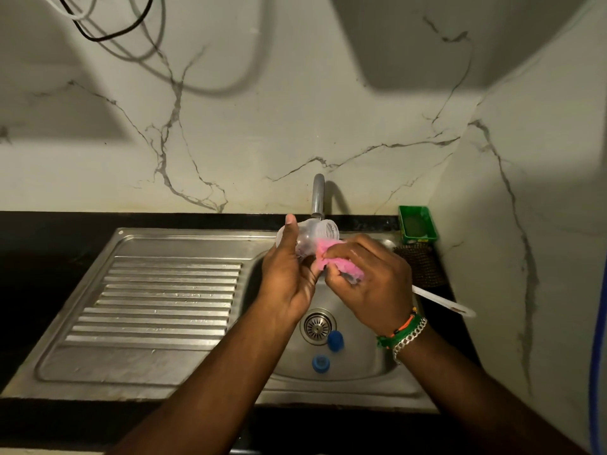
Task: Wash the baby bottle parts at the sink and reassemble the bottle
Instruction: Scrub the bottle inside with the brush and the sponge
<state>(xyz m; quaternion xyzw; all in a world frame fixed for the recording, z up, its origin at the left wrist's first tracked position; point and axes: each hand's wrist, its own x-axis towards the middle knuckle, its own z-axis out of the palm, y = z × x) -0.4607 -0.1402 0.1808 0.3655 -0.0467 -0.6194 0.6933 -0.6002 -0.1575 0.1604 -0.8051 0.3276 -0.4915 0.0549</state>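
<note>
A: Left hand (289, 274)?
B: Wrapped round the clear bottle (315, 233), thumb up along its side, fingers curled behind. Held over the sink basin (361, 366), just below the tap (318, 198), lying sideways with the open threaded mouth turned toward the right.

A: And the right hand (371, 280)?
B: Clamped on a pink sponge (331, 257), fingers bunched over it, sponge pressed against the bottle's side near the neck. Wet-looking knuckles. Orange and green threads and a silver chain bracelet (407, 336) on that wrist.

A: Other bottle parts?
B: Two blue pieces down in the basin. Blue cap (335, 340) just right of the drain strainer (317, 326), nearly touching its rim. Blue ring (321, 362) lower, nearer the front wall, a little apart from the cap. Hard to tell which way up either one lies.

A: Around the sink?
B: Ribbed steel drainboard (164, 290) to the left of the basin. Black bench (49, 257) under and around it. Green soap tray (417, 224) in the back right corner, against the marble wall. Dark mesh scrubber (420, 264) just in front of the tray. White handle (443, 302) sticking out from behind the right wrist, across the sink's right edge; its working end hidden. Cables (108, 24) hanging at top left of the wall.

A: Water running?
B: Cannot tell; spout's outlet hidden behind the bottle.
</note>
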